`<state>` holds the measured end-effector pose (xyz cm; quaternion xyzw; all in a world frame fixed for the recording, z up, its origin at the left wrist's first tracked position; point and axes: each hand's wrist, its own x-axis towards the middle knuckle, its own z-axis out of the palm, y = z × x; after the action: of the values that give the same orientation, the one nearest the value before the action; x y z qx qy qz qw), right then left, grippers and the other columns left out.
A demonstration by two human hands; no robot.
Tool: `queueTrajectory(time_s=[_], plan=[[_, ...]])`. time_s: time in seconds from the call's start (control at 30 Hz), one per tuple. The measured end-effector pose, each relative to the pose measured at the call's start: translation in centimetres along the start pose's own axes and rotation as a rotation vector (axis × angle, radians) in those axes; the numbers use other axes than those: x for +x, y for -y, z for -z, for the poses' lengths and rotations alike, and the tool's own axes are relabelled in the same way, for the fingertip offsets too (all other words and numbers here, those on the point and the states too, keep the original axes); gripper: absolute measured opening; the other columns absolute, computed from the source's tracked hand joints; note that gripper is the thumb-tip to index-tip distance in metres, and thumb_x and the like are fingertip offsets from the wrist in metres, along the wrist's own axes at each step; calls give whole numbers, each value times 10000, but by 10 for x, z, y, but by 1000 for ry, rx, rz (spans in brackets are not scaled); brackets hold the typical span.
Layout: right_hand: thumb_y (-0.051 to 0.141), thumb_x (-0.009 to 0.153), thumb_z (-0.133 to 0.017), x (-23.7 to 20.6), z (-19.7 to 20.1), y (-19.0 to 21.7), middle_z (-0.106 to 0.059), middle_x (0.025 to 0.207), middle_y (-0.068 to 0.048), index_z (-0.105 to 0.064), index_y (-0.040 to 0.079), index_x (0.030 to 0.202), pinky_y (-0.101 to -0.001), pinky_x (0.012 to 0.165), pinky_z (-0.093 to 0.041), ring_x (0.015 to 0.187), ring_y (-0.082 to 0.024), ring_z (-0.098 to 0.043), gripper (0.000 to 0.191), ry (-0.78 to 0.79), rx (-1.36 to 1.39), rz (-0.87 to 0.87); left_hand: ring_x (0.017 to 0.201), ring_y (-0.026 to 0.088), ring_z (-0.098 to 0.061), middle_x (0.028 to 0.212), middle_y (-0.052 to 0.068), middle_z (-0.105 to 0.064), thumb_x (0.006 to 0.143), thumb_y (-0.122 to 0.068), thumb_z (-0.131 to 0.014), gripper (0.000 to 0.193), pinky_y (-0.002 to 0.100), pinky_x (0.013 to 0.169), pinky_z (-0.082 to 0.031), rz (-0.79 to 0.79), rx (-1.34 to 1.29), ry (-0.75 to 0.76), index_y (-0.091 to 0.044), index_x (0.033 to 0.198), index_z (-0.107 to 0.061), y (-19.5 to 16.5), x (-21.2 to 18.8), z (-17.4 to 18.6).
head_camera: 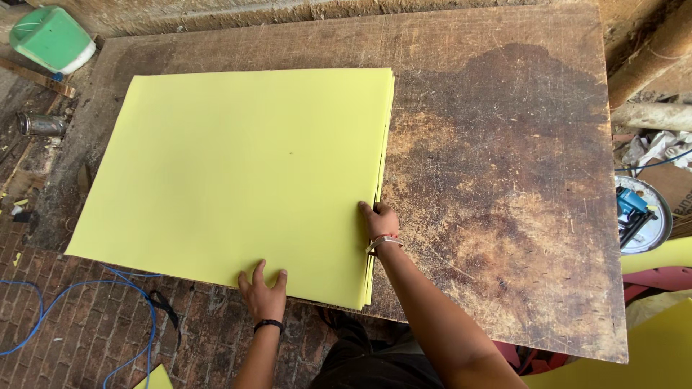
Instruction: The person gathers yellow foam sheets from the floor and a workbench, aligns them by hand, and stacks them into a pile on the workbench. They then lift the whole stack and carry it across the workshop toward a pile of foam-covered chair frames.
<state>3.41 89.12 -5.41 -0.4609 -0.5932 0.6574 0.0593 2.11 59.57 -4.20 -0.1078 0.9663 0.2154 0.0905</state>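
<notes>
1. Far left of the yellow sheet stack (238, 173), a green and white container (50, 37) and a metal can (42, 124) sit off the stack's corner, beside the worn wooden table (504, 180). They are well apart from the stack, so I judge them little threat unless the sheets slide far that way.
2. Below the stack's left corner, a blue cable (72, 302) loops over the brick floor. That corner overhangs the table edge, so sheets could droop or slip off and land among the loops.
3. The left hand (263, 292) rests on the stack's near edge, fingers spread and flat, gripping nothing. A light press there may let the upper sheets skid out of line.
4. The right hand (380, 222) sits at the stack's right edge, fingers curled against the sheet edges; whether it pinches any sheet I cannot tell. A hard push could buckle or crease the thin edges.
5. Right of the stack, the table is dark-stained and rough; dragging sheets across it could soil or scuff them.
</notes>
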Motion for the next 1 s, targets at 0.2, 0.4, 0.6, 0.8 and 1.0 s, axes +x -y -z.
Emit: queueTrajectory(time_s=[0.2, 0.4, 0.6, 0.8, 1.0], plan=[[466, 894, -724, 5, -3, 1, -782, 926, -177, -772, 19, 1007, -400, 773, -594, 789, -279, -763, 463, -42, -261, 89, 1507, 426, -271, 1640, 195, -249, 850, -452, -767, 618, 585, 1102, -434, -66, 34, -43, -218, 1397, -598, 20, 6, -5], [511, 912, -683, 9, 3, -5, -760, 1043, -192, -733, 48, 1083, -444, 844, -588, 918, -321, -749, 496, 3, -389, 54, 1493, 406, -311, 1625, 166, -285, 846, -453, -769, 623, 586, 1105, -440, -38, 70, -35, -208, 1391, -595, 6, -6, 4], [531, 965, -590, 0, -7, -18, -541, 1292, -208, -672, 54, 1172, -484, 913, -541, 1007, -413, -686, 526, -76, -451, 161, 1338, 413, -482, 1547, 230, -351, 883, -225, -779, 661, 563, 1042, -491, 314, -475, -144, -57, 1450, -484, 4, 7, 22], [497, 1041, -511, 4, -6, -30, -569, 1304, -171, -712, 119, 1232, -454, 1020, -481, 1179, -377, -607, 469, -79, -357, 327, 1124, 277, -650, 1249, 122, -642, 932, -190, -718, 469, 425, 913, -593, 520, -984, -98, -77, 1362, -573, 29, 36, 29], [504, 962, -621, 10, -13, -29, -607, 1301, -115, -724, 94, 1220, -391, 962, -537, 1087, -299, -679, 495, -104, -191, 313, 1008, 213, -572, 1170, 86, -606, 1021, -263, -763, 451, 370, 862, -486, 408, -1390, 52, -36, 1368, -585, 40, 37, 38]])
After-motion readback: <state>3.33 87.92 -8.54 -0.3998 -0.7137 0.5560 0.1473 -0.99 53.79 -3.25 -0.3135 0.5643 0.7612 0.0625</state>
